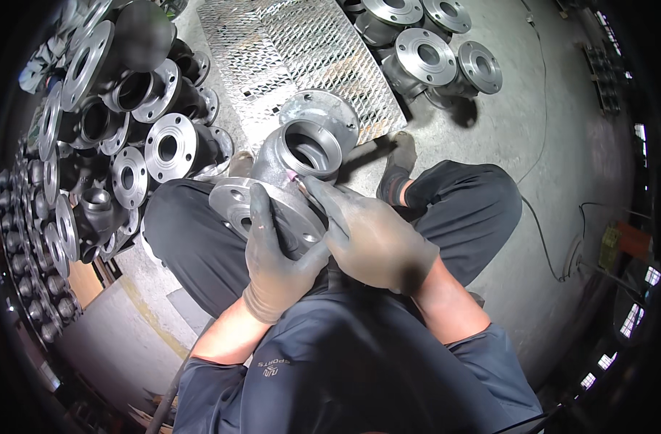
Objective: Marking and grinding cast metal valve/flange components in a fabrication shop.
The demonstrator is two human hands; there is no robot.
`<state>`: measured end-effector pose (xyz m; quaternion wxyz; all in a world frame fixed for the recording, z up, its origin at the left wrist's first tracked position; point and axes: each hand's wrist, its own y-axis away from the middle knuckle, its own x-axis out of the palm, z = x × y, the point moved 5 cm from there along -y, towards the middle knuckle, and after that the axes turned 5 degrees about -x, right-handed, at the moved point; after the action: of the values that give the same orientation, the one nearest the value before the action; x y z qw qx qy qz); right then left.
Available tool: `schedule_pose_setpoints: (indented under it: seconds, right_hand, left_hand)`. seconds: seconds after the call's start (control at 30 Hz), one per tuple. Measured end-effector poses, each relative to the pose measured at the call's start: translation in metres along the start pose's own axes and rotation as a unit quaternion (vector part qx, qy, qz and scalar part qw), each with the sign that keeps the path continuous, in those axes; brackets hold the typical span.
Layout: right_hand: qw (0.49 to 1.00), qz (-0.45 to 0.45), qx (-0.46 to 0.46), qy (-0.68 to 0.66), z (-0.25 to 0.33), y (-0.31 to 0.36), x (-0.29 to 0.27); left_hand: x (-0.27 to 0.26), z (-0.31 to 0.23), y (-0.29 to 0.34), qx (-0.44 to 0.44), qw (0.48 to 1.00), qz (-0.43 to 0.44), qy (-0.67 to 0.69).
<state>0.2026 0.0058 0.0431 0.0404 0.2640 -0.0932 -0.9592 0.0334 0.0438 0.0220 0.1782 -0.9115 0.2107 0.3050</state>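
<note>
A grey cast-metal valve body (pixel 271 160) rests between my knees, tilted, with a round threaded opening facing up. One machined flange (pixel 228 190) with bolt holes faces me; another flange (pixel 330 116) is at the far side. My left hand (pixel 276 264), in a grey-coated glove, grips the near flange, one finger laid across its face and the thumb reaching toward my right hand. My gloved right hand (pixel 377 239) is closed around a slim tool with a pink tip (pixel 292 176), which looks like a grinding point. That tip is at the casting just below the opening. My right hand hides most of the tool.
Several flanged valve bodies (pixel 171 148) are piled at the left. More stand upright (pixel 426 58) at the far right of a tread-pattern metal plate (pixel 301 50). A cable (pixel 539 224) runs over the concrete floor at right, near a fan-like round stand (pixel 575 262).
</note>
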Motion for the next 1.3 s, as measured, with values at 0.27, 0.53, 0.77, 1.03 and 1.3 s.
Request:
schedule_pose_setpoints:
  seconds: [0.27,0.53,0.77,1.03,1.3]
  right_hand:
    - [1.000,-0.001,0.009,-0.004,-0.0044,0.0026,0.0023]
    - [1.000,-0.004,-0.005,0.005,-0.0046,0.0015,0.0019]
    - [1.000,-0.011,-0.005,0.001,-0.0022,0.0014,0.0022]
    - [1.000,-0.005,0.010,0.007,-0.0047,0.0036,0.0023]
    - [1.000,-0.011,0.005,0.011,-0.0065,0.0046,0.0034]
  left_hand:
    - [-0.0008,-0.0019,-0.0023,0.015,1.000,0.004,-0.019]
    - [-0.0001,-0.0014,-0.0011,0.010,1.000,0.006,-0.008]
    - [-0.0006,-0.0023,-0.0025,0.024,0.999,-0.001,-0.023]
    - [0.0009,0.0016,0.0014,0.009,1.000,0.005,-0.006]
    - [0.0004,0.0011,0.0011,-0.012,1.000,0.008,0.002]
